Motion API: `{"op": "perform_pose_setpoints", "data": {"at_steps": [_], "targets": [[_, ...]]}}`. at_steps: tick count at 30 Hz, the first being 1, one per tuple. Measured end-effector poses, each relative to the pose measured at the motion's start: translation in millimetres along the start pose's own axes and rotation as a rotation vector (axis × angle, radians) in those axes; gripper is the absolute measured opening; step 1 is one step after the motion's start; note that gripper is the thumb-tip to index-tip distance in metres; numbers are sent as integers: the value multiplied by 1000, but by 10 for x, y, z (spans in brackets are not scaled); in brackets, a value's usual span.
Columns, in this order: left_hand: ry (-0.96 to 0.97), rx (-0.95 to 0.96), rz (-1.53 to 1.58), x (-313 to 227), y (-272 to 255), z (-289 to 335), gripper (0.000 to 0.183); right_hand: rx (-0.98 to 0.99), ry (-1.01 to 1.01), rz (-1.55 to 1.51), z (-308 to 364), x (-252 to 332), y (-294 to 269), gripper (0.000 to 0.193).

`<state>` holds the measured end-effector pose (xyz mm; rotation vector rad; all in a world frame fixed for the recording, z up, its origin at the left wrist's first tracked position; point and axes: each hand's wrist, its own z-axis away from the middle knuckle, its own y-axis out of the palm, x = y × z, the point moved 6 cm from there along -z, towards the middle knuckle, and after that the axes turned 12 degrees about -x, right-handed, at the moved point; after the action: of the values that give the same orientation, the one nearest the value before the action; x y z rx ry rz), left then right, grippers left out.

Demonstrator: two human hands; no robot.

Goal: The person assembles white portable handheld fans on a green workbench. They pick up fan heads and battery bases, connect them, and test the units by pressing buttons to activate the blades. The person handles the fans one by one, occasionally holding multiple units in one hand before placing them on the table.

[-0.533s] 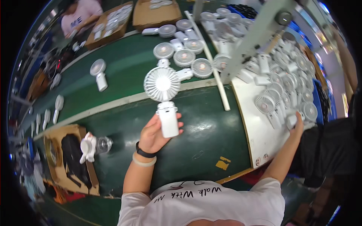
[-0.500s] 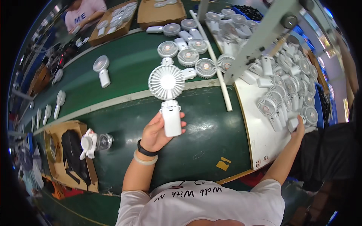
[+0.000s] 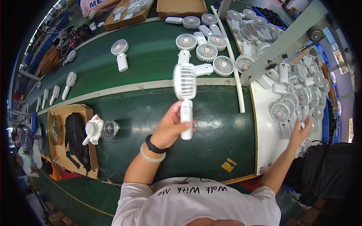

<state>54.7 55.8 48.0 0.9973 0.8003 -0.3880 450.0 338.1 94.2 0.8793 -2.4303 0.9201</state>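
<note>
In my left hand [image 3: 170,128] is a white handheld fan [image 3: 186,120], gripped by its handle with the thumb across the front. The fan stands upright and its round head is turned partly side-on to me. At the right, my right hand [image 3: 298,136] is over the near edge of a heap of white handheld fans [image 3: 303,94]. Its fingers look spread and slightly blurred, with no fan seen in them. One fan [image 3: 279,112] of the heap lies just left of those fingers.
Several fans [image 3: 206,52] lie beyond my left hand, beside a white rod [image 3: 236,83]. More stand apart on the green belt [image 3: 151,56]. A grey metal post [image 3: 283,49] slants over the white board [image 3: 264,139]. At left are a carton [image 3: 94,158] and clear jar [image 3: 110,129].
My left hand has turned the fan from facing me to nearly side-on. My right hand has let go of a fan handle and its fingers have spread. The view has shifted.
</note>
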Motion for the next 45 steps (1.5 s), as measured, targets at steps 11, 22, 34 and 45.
{"op": "perform_pose_setpoints", "data": {"at_steps": [11, 22, 34, 45], "targets": [[71, -183, -453, 133, 21, 282, 65, 1201, 655, -1379, 1801, 2629, 1424, 88], [443, -162, -1265, -133, -29, 687, 55, 1081, -568, -522, 2121, 3298, 1299, 63], [1045, -121, -1478, 72, 117, 419, 54, 812, -773, -423, 2825, 3244, 1199, 33], [8, -13, 167, -93, -350, -23, 50, 699, 684, -1446, 1956, 3437, 2196, 47]]}}
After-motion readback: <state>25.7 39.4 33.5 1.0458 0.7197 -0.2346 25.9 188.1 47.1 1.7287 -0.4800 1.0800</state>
